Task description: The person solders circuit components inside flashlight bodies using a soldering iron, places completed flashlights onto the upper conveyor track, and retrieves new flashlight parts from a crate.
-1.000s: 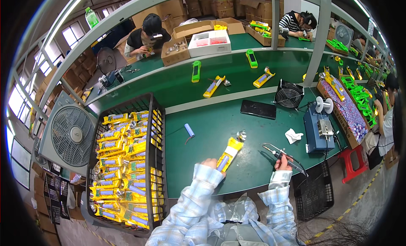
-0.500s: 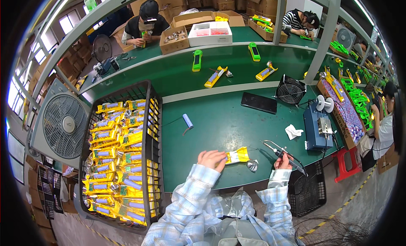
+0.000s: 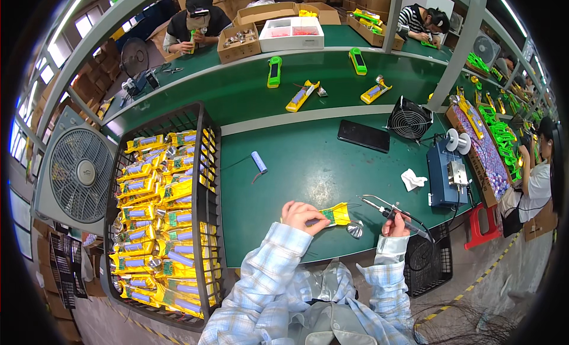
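The person sits at a green table (image 3: 308, 167) and holds a small yellow part (image 3: 336, 214) near its front edge, flat on the top. The left hand (image 3: 301, 216) presses on the part's left end, fingers curled over it and pinching it, I think so that it does not slide while the other hand works. The right hand (image 3: 396, 225) is just right of the part and grasps a thin soldering pen (image 3: 396, 215), fingers closed around the handle as one holds a pencil. The metal tip points left toward the part but does not touch it. A cable goes from the pen toward the blue box (image 3: 444, 173) farther right, probably its power station, placed there to keep the cable short.

The yellow part is a flat plastic shell, and a small green board shows on it beside the fingers. A shiny silver cone (image 3: 355, 229), like a little reflector, lies at its right end; I cannot tell if the two are joined or only touching.

Left of the yellow part, past the table's edge, a black wire basket (image 3: 208, 185) is full of similar yellow pieces, within easy reach. Behind the part, farther up the table, lie a blue cylinder (image 3: 259, 162) and a black phone (image 3: 363, 136), well apart from the hands.
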Demonstrator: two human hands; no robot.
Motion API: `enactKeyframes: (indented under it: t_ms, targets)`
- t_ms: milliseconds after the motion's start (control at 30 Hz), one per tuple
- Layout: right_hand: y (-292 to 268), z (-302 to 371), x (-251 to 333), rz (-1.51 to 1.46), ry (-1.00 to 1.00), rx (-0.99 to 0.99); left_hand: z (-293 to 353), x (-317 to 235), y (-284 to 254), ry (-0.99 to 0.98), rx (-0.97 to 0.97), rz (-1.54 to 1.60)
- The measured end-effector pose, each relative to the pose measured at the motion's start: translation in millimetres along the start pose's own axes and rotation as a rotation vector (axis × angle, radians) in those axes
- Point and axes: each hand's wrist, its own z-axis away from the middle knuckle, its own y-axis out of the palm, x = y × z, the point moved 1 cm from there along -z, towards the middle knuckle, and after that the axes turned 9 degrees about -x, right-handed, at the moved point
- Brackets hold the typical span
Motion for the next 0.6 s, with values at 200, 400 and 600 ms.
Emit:
enactKeyframes:
  t_ms: [200,400,600]
  targets:
    - [8.9,10.8,6.7,0.024,0.048,0.068,0.2,2.5,2.6,-0.052,-0.006,0.002]
    - [14.9,20.7,4.3,0.08,0.055,0.158,-0.1,3.6,3.9,-0.009,-0.048,-0.018]
    - [19.5,25.0,3.9,0.135,0.043,0.147,-0.6,-0.9,4.0,0.087,-0.079,-0.11]
